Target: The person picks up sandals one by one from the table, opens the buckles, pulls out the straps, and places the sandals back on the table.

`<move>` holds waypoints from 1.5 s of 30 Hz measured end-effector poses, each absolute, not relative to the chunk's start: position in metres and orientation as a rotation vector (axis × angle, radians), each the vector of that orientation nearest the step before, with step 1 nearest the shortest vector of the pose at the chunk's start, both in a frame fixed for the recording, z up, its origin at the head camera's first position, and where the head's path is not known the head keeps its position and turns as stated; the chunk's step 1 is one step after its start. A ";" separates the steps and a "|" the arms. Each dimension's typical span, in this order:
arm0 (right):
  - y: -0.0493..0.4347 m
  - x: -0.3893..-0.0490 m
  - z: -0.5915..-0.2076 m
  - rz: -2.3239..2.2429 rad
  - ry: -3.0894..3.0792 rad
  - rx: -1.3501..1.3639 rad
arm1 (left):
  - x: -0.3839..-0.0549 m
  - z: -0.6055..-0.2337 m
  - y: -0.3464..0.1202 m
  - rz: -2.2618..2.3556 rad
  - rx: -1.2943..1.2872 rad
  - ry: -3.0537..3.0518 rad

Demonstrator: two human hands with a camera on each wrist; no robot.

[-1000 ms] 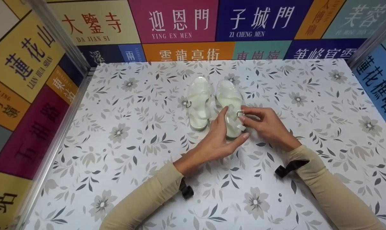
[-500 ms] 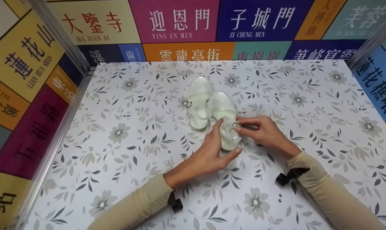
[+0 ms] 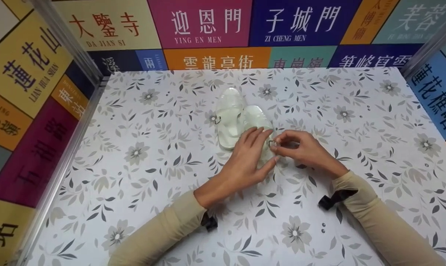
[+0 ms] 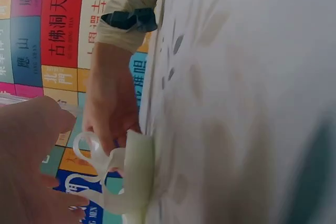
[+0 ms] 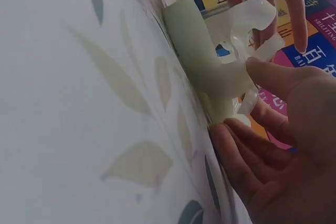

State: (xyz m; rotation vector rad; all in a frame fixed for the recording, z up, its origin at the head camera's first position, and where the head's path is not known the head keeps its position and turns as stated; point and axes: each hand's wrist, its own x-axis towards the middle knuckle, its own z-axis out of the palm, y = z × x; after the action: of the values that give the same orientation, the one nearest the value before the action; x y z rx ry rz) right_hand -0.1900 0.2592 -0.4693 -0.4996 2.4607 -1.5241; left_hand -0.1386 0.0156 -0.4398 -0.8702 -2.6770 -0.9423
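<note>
Right hand point(image 3: 305, 148): grip pinched together on the strap point(image 5: 231, 80) of a pale-green jelly sandal point(image 3: 255, 116), at its metal buckle point(image 3: 272, 143). Left hand point(image 3: 240, 168): fingers loosely extended over the heel end, nothing seen clamped. Sandal: set sole-down on the floral-patterned table point(image 3: 153, 207), close beside its mate point(image 3: 227, 129); judged light, pliant and somewhat slippery, with straps likely floppy; best held by the firmer sole at the heel. No brand can be read on either. Backdrop panels point(image 3: 208, 7): lettered 迎恩門 YING EN MEN, 子城門 ZI CHENG MEN, DA JIAN SI, LIAN HUA SHAN
</note>
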 end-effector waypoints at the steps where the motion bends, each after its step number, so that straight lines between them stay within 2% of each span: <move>1: 0.261 -0.191 -0.471 -1.527 2.451 -0.515 | -0.144 -0.438 0.019 -0.904 -0.883 -2.645; 10: 0.270 -0.199 -0.481 -1.594 2.269 -0.580 | -0.180 -0.440 0.031 -0.892 -0.905 -2.636; 23: 0.289 -0.204 -0.479 -1.640 2.016 -0.728 | -0.186 -0.459 0.021 -1.227 -1.053 -2.686; 45: 0.288 -0.204 -0.482 -1.645 2.007 -0.748 | -0.190 -0.461 0.019 -1.216 -1.085 -2.641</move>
State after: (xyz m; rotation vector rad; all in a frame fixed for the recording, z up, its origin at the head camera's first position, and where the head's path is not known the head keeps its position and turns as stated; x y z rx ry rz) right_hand -0.2036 0.2880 -0.4816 -0.7483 2.0074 -1.6449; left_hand -0.1897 0.0193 -0.4612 -1.0849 -2.6415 -1.2161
